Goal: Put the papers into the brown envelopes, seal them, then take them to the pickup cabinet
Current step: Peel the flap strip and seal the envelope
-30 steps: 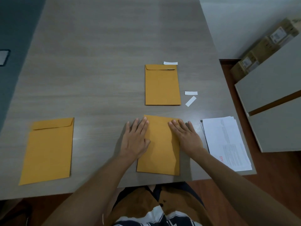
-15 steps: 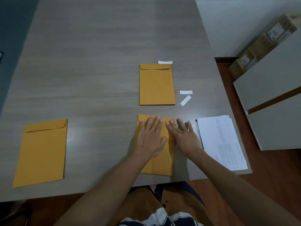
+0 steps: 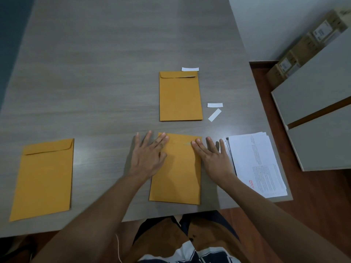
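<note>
From the head camera, the envelope at twelve o'clock (image 3: pixel 180 96) looks sealed, with three white strips (image 3: pixel 214 105) lying by it, while the envelope at nine o'clock (image 3: pixel 43 179) and the papers at three o'clock (image 3: pixel 266 164) seem to wait their turn. The near envelope (image 3: pixel 176 171) lies flat on the table (image 3: pixel 95 73); the left hand (image 3: pixel 147 158) and right hand (image 3: pixel 214 160) press its top corners with straight, spread fingers, gripping nothing.
</note>
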The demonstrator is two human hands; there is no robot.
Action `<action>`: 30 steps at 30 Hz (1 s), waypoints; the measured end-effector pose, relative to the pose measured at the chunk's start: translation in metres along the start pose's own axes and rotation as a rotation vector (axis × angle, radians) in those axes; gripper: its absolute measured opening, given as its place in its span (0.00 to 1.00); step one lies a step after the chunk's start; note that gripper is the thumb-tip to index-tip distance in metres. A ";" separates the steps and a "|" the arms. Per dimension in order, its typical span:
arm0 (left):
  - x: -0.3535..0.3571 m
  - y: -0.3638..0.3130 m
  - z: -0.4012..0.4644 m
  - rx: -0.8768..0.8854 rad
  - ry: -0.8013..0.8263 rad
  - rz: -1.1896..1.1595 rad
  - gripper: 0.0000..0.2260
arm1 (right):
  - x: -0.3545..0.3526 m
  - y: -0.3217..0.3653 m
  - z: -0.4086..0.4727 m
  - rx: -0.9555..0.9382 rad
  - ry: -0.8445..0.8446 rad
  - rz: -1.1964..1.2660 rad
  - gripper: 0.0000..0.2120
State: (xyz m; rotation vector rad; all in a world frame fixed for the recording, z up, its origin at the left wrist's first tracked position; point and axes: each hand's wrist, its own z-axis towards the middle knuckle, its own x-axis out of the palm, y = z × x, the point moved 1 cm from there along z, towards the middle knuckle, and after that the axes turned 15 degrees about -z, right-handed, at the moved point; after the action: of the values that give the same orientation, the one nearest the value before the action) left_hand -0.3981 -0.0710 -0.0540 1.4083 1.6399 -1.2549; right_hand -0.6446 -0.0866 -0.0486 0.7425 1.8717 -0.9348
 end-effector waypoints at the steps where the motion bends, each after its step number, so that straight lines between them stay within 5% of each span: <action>1: 0.000 0.000 -0.001 0.002 0.001 0.007 0.29 | 0.000 0.000 0.000 0.000 -0.009 -0.005 0.35; 8: -0.003 -0.011 -0.001 -0.013 -0.033 -0.086 0.31 | -0.021 0.000 0.017 0.081 0.064 0.016 0.25; 14: -0.020 -0.022 0.030 -0.004 -0.260 -0.318 0.12 | -0.033 0.000 0.053 0.279 -0.155 0.207 0.16; 19: -0.032 -0.018 0.044 -0.028 -0.164 -0.410 0.21 | -0.029 -0.005 0.064 0.231 -0.061 0.413 0.20; 25: -0.043 -0.016 0.052 -0.076 -0.050 -0.361 0.14 | -0.036 -0.010 0.076 0.202 0.088 0.512 0.19; 30: -0.055 0.008 0.061 -0.120 0.089 -0.784 0.13 | -0.051 -0.026 0.076 0.241 0.144 0.869 0.16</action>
State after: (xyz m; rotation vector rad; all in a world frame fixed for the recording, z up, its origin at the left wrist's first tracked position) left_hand -0.3845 -0.1484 -0.0272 0.7541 2.4037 -1.4660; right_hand -0.6095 -0.1699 -0.0194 1.6262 1.3214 -0.5363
